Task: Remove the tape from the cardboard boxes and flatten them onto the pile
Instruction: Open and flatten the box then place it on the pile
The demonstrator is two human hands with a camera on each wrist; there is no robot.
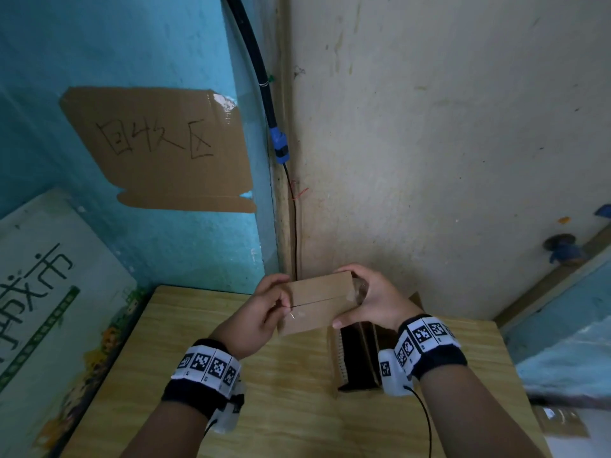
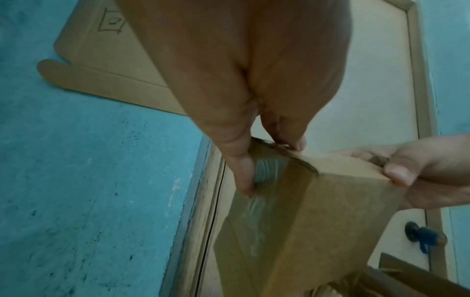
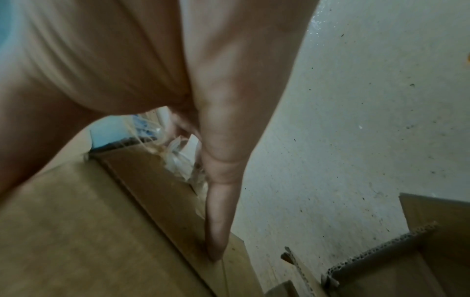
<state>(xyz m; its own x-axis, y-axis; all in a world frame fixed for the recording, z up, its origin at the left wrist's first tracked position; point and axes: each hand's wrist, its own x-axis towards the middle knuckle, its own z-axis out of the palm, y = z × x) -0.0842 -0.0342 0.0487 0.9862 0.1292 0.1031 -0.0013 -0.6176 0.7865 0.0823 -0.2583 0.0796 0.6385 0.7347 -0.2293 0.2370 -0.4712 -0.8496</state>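
Head view: small cardboard box [image 1: 319,302] held above wooden table [image 1: 231,408], left hand [image 1: 261,317] clamped on left end, thumb pressing clear tape [image 2: 264,172]; right hand [image 1: 370,300] gripping right end, crumpled tape bunched under fingers. Step judged tape peeling; next, lifting a tape edge, pulling clear. Opened box [image 1: 358,357] below.

1. A teal wall [image 1: 139,44] is meeting a stained cream wall [image 1: 446,127] at a corner.
2. A black cable [image 1: 264,84] is running down that corner.
3. A wooden table [image 1: 264,408] is standing below.
4. A handwritten cardboard sign [image 1: 165,150] is hanging on the teal wall.
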